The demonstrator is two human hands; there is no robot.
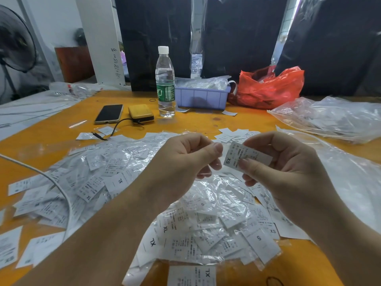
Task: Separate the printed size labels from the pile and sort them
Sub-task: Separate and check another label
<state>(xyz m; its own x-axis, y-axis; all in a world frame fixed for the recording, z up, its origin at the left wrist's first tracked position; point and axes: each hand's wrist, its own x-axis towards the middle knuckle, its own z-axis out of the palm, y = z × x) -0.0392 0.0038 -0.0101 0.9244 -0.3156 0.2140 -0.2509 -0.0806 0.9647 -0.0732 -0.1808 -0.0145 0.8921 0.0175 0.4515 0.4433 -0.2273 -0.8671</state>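
A wide pile of white printed size labels (pixel 127 178) lies on and under clear plastic across the orange table (pixel 206 122); marks such as XL, S and XS show. My right hand (pixel 286 168) pinches a small stack of XS labels (pixel 245 156) above the pile, thumb on its face. My left hand (pixel 185 159) is beside it with fingers curled, its thumb tip touching the stack's left edge. A small separate heap of labels (pixel 233 135) lies just beyond my hands.
Beyond the pile stand a water bottle (pixel 165 83), a purple tray (pixel 202 97) with bagged items, a red plastic bag (pixel 270 87), a phone (pixel 109 113) and a yellow power bank (pixel 141 113) with its cable. Clear bags (pixel 329 118) lie at right. A white cord (pixel 51 182) crosses the left labels.
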